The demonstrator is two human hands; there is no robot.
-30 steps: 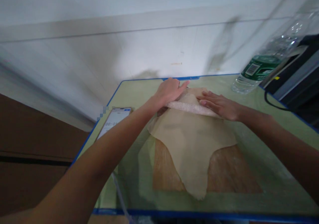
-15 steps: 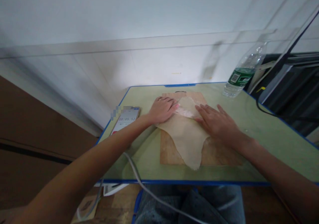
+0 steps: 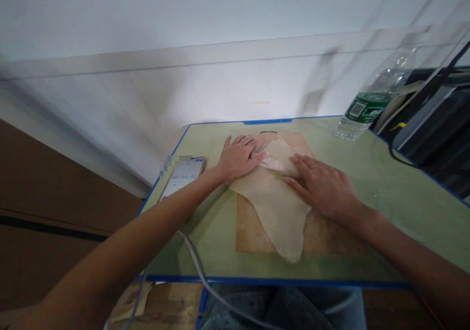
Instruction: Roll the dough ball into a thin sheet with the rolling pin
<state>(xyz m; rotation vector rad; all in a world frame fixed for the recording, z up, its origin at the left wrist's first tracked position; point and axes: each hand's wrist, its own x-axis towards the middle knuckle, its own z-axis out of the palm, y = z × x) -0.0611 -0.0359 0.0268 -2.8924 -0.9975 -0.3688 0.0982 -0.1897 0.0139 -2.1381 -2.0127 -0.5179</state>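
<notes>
A thin, pale sheet of dough lies over a wooden board, its rounded tip pointing toward me and reaching past the board's near edge. Across its upper part runs a whitish, floury-looking band, partly covered by my fingers. My left hand rests flat on the dough's upper left, fingers spread and thumb on the pale band. On the right side of the dough lies my right hand, palm down, fingers extended and thumb apart. What is beneath both palms is hidden.
A phone showing a timer lies left of the board, near my left forearm. At the back right of the green table a water bottle stands by dark objects. A grey cable hangs over the front edge.
My right thumb has spread away from its fingers. My left fingers have fanned out a little more. The view has shifted slightly; the dough stays on the board.
</notes>
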